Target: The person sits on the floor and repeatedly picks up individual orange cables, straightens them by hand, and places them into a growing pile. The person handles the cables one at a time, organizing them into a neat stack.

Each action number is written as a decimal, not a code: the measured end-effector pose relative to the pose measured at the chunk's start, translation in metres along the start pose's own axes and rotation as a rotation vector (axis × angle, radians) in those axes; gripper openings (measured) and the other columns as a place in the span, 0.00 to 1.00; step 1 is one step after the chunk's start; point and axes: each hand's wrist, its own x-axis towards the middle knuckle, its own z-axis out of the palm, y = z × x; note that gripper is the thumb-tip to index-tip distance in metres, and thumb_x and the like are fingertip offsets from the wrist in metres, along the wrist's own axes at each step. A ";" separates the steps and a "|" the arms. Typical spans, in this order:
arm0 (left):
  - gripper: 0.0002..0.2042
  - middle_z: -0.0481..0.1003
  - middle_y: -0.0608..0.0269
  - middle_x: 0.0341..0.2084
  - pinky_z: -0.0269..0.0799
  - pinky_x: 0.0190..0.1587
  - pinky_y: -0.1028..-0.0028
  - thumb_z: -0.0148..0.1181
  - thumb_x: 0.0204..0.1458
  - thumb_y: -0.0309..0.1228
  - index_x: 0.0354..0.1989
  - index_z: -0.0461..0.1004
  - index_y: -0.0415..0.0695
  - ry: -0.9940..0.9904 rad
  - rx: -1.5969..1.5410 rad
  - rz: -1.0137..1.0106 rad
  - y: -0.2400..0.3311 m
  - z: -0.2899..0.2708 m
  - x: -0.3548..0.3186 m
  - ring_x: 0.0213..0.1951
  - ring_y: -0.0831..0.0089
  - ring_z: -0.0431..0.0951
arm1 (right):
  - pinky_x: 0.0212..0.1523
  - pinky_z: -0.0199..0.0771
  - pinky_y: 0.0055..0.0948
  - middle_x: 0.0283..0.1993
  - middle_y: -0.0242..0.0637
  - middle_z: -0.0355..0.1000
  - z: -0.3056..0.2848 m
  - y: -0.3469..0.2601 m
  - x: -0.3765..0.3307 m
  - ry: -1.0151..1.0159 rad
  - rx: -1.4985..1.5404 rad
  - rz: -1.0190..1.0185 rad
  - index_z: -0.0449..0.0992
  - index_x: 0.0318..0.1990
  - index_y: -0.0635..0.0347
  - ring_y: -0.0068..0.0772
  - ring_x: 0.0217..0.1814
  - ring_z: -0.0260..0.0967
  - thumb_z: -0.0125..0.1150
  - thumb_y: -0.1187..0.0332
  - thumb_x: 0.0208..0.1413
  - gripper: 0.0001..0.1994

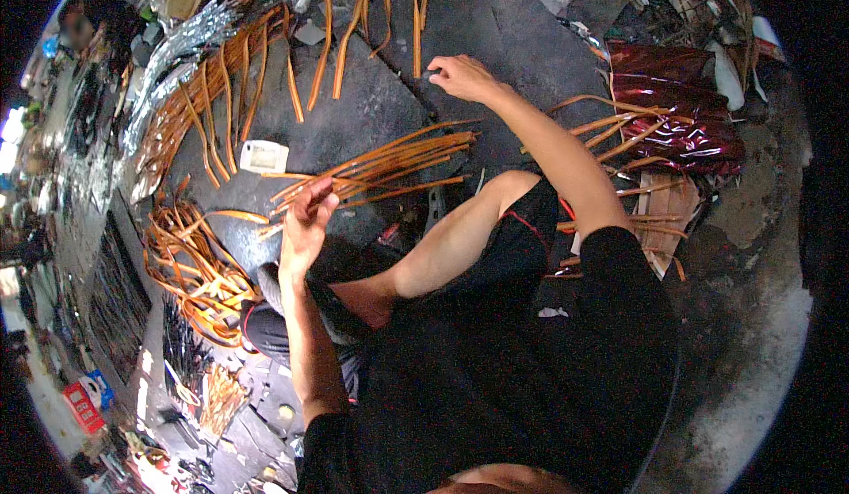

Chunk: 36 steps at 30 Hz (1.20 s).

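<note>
Head view: a bundle of orange strips (389,162) lies on the dark floor mat (354,114) near centre. The left hand (305,224), at eight o'clock from it, pinches the strips' ends. The right hand (460,76), at one o'clock, presses curled fingers on the mat beside a single strip (416,30). A shiny red foil sheet (672,109) lies at three o'clock.

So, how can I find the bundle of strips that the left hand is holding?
Start from the dark mat on the floor. At its near edge the left hand grips a fan of long orange strips pointing right. Unlike the others, they are gathered at one end.
</note>
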 end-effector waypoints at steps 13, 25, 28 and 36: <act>0.16 0.76 0.62 0.44 0.65 0.57 0.72 0.57 0.60 0.31 0.54 0.72 0.39 0.232 -0.187 -0.205 -0.002 -0.032 -0.073 0.48 0.73 0.73 | 0.56 0.68 0.48 0.55 0.52 0.71 0.035 0.060 0.148 0.240 0.171 0.343 0.63 0.62 0.50 0.56 0.56 0.68 0.48 0.64 0.59 0.22; 0.16 0.75 0.64 0.47 0.65 0.57 0.73 0.57 0.61 0.30 0.55 0.71 0.41 0.192 -0.211 -0.259 -0.006 -0.028 -0.039 0.51 0.74 0.72 | 0.59 0.65 0.48 0.59 0.51 0.60 0.015 0.120 0.188 0.038 -0.443 -0.009 0.69 0.53 0.56 0.57 0.62 0.59 0.46 0.73 0.59 0.15; 0.16 0.75 0.63 0.48 0.64 0.58 0.73 0.57 0.61 0.31 0.56 0.71 0.41 0.190 -0.232 -0.258 0.003 -0.029 -0.037 0.52 0.73 0.72 | 0.59 0.63 0.47 0.55 0.50 0.61 0.019 0.128 0.186 0.051 -0.507 -0.124 0.70 0.50 0.60 0.54 0.61 0.59 0.45 0.74 0.59 0.13; 0.18 0.74 0.61 0.49 0.61 0.60 0.71 0.54 0.62 0.36 0.57 0.70 0.42 0.164 -0.096 -0.198 -0.002 -0.036 -0.044 0.55 0.71 0.69 | 0.58 0.57 0.50 0.46 0.46 0.65 0.025 0.149 0.176 0.070 -0.464 -0.391 0.71 0.40 0.57 0.50 0.56 0.61 0.53 0.77 0.51 0.09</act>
